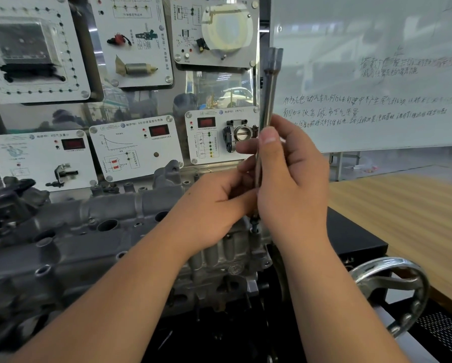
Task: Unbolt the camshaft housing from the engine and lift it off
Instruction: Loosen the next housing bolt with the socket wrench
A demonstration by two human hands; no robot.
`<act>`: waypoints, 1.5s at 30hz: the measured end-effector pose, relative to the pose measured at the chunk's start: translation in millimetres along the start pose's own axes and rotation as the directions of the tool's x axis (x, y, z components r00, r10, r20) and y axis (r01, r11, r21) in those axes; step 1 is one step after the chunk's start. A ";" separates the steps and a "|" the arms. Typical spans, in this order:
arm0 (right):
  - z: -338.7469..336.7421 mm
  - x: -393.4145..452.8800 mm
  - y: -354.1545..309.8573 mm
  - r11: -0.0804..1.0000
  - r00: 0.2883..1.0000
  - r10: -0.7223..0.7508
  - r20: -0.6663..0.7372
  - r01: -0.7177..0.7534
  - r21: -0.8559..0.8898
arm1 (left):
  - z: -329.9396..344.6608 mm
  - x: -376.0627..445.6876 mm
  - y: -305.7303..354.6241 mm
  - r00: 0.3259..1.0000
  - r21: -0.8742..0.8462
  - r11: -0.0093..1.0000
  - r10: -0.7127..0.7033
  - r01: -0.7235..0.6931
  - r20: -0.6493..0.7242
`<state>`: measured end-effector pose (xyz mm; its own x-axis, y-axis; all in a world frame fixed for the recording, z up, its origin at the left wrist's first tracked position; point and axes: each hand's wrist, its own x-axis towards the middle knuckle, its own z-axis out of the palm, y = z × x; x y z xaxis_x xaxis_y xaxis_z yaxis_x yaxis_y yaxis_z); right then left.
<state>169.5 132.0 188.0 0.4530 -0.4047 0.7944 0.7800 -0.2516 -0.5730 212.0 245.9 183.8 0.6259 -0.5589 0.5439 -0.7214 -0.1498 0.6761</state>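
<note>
A grey cast camshaft housing lies across the top of the engine, running from the left toward the middle. A long steel extension bar stands upright over the housing's right end, its socket end at the top. Its lower tip sits on a dark bolt that sticks up from the housing. My right hand grips the bar's middle, thumb along the shaft. My left hand holds the bar's lower part with curled fingers, just above the bolt.
Training panels with sensors stand right behind the engine. A whiteboard fills the upper right. A chrome handwheel juts out at the lower right of the engine stand, beside a wooden table.
</note>
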 end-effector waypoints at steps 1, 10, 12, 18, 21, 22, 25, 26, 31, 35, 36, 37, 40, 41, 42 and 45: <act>0.2 -0.5 -0.8 1.000 1.000 -0.003 -0.004 0.003 0.019 | 0.3 0.2 -0.3 1.000 0.009 1.000 0.017 -0.017 0.007; 0.5 -1.7 -0.1 0.991 0.994 -0.098 -0.044 0.094 -0.091 | -0.8 -0.5 1.0 1.000 -0.038 0.999 0.002 -0.002 0.014; -0.7 0.0 -0.1 0.994 0.997 -0.071 -0.038 0.067 -0.080 | -0.1 0.9 0.7 1.000 -0.007 1.000 -0.001 0.001 0.008; 2.8 -2.4 2.3 0.999 0.995 -0.041 -0.089 0.044 0.023 | -0.6 0.1 -0.8 1.000 0.001 1.000 0.004 -0.004 -0.015; 3.9 -3.4 2.2 0.998 0.992 -0.056 -0.117 0.058 0.011 | -1.1 0.1 0.1 1.000 -0.012 1.000 -0.006 0.006 0.011; 3.6 -3.1 2.5 0.998 0.992 -0.050 -0.112 0.053 0.018 | -1.0 0.0 1.1 0.999 -0.011 1.000 -0.021 0.021 0.040; 3.5 -2.4 4.0 0.998 0.996 -0.061 -0.072 0.061 -0.009 | -2.0 0.1 1.1 0.996 -0.022 0.999 -0.045 0.047 0.080; 3.7 -2.1 4.2 0.998 0.996 -0.058 -0.066 0.058 -0.008 | -2.1 0.1 1.2 0.996 -0.027 0.999 -0.041 0.044 0.079; 3.8 -2.1 3.5 0.997 0.999 -0.017 -0.052 0.021 0.075 | 0.0 -0.4 0.6 1.000 0.022 1.000 0.010 -0.010 0.020; 1.7 -2.8 -0.3 0.994 0.993 -0.106 -0.055 0.104 -0.036 | -1.0 -0.5 1.1 1.000 0.044 0.999 -0.003 0.002 0.024; 1.5 -3.2 -0.3 0.995 0.994 -0.101 -0.044 0.099 -0.031 | -1.4 -0.9 1.5 0.999 0.028 0.999 -0.016 0.015 0.030; 1.5 -3.0 -0.3 0.997 0.997 -0.079 -0.026 0.079 -0.015 | -1.8 -1.2 2.0 0.999 0.009 0.999 -0.034 0.034 0.035; 1.3 -0.7 0.2 1.000 1.000 0.004 -0.003 -0.004 0.030 | -1.2 -1.0 4.0 0.998 0.016 0.999 -0.049 0.048 0.030; 1.4 0.0 0.8 0.999 1.000 0.024 -0.003 -0.024 0.040 | -1.0 -0.4 3.8 0.999 0.032 0.999 -0.042 0.041 0.018; 1.5 0.3 1.1 0.998 0.999 0.039 -0.007 -0.039 0.048 | -0.6 0.1 3.4 1.000 0.042 0.999 -0.029 0.029 0.008; -0.4 0.3 0.9 1.000 1.000 -0.027 0.004 0.027 0.012 | 0.6 1.2 1.8 1.000 0.049 0.999 -0.012 0.012 -0.008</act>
<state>170.1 131.3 187.7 0.4334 -0.3940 0.8105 0.7973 -0.2517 -0.5487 211.3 244.5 185.4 0.6365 -0.5506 0.5400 -0.7275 -0.1962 0.6574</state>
